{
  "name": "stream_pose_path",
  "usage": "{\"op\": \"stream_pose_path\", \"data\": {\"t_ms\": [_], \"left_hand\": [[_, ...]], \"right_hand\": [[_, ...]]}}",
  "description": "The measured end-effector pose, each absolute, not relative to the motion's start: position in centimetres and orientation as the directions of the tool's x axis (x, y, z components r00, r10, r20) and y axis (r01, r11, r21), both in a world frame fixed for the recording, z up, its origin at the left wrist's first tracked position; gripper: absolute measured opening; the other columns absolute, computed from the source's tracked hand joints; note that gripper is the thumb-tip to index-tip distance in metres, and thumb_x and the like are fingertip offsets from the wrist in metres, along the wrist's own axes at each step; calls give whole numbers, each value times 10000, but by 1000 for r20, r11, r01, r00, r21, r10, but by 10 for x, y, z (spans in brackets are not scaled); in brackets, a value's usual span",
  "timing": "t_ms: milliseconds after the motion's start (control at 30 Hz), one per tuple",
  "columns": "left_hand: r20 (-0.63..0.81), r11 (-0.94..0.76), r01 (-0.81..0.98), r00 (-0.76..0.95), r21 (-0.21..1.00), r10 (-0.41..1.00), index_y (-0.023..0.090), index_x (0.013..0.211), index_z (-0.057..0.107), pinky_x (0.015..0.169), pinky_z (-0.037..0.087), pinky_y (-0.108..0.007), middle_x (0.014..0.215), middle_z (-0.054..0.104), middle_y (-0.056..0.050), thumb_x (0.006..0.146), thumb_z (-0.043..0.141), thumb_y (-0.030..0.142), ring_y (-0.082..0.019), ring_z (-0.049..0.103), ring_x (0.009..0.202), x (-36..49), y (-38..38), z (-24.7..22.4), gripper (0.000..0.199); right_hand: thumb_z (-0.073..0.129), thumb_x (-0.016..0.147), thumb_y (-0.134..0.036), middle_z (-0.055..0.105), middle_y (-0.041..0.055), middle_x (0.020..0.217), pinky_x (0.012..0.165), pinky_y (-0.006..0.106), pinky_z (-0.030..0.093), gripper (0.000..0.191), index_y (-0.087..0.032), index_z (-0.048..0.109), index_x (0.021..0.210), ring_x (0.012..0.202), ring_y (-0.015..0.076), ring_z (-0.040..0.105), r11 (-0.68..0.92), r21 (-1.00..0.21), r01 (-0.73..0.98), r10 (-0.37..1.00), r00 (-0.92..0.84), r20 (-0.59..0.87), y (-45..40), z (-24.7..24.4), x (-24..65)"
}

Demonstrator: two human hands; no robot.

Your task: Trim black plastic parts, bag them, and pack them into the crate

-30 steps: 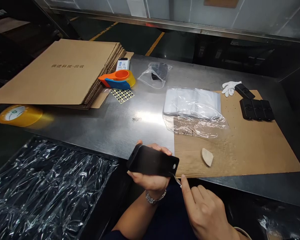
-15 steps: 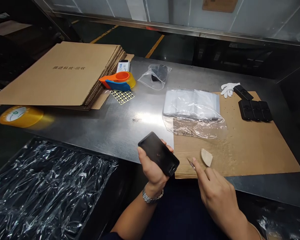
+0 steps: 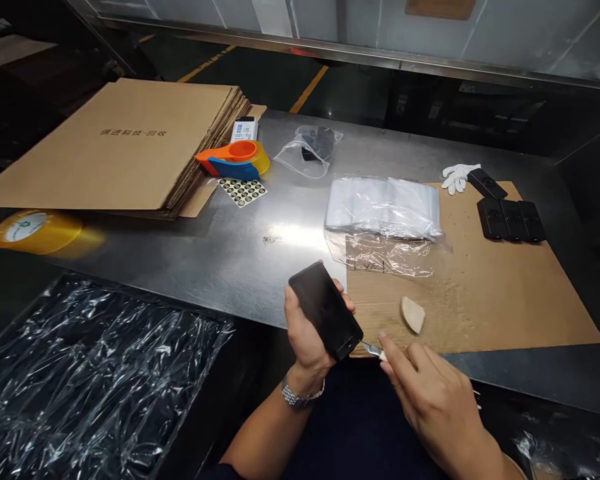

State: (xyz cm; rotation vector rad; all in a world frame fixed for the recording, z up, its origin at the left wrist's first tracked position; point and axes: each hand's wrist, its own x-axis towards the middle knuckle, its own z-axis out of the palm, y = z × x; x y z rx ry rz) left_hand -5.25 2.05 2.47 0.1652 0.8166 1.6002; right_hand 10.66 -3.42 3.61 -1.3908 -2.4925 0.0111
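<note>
A black rectangular device (image 3: 325, 308) lies tilted in my left hand (image 3: 307, 340), whose fingers wrap round its sides. My right hand (image 3: 433, 383) grips a small knife (image 3: 373, 349) with a pale handle. The blade's tip is at the lower right corner of the device; whether it touches cannot be made out. Just beyond my right hand, a beige wedge-shaped piece (image 3: 413, 315) rests on the cardboard sheet (image 3: 510, 293).
Clear plastic bags (image 3: 383, 210) lie behind my hands. Black devices (image 3: 513, 220) and a white glove (image 3: 459, 178) sit at the right. Stacked cardboard (image 3: 105, 147), a tape dispenser (image 3: 235, 160), stickers (image 3: 243, 191) and a tape roll (image 3: 35, 231) are at the left.
The knife in my right hand has moved left and down to the device's lower corner. The device in my left hand has shifted slightly right and turned a little.
</note>
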Motion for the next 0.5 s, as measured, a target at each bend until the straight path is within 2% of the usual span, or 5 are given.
{"op": "stream_pose_path", "data": {"t_ms": [333, 500], "left_hand": [[-316, 21, -794, -217, 607, 924, 239, 1075, 568, 434, 459, -250, 713, 588, -2, 779, 425, 596, -144, 570, 528, -50, 17, 25, 485], [-331, 39, -790, -212, 612, 919, 244, 1058, 574, 442, 459, -248, 709, 585, 2, 762, 452, 605, -140, 568, 529, -48, 16, 26, 483]], "right_hand": [[342, 954, -285, 493, 4, 631, 544, 262, 259, 324, -182, 597, 1127, 558, 124, 442, 532, -160, 831, 841, -499, 209, -35, 35, 108], [335, 954, -287, 504, 7, 623, 541, 272, 252, 326, -197, 606, 1112, 551, 129, 444, 516, -117, 849, 850, -489, 196, -36, 34, 108]]}}
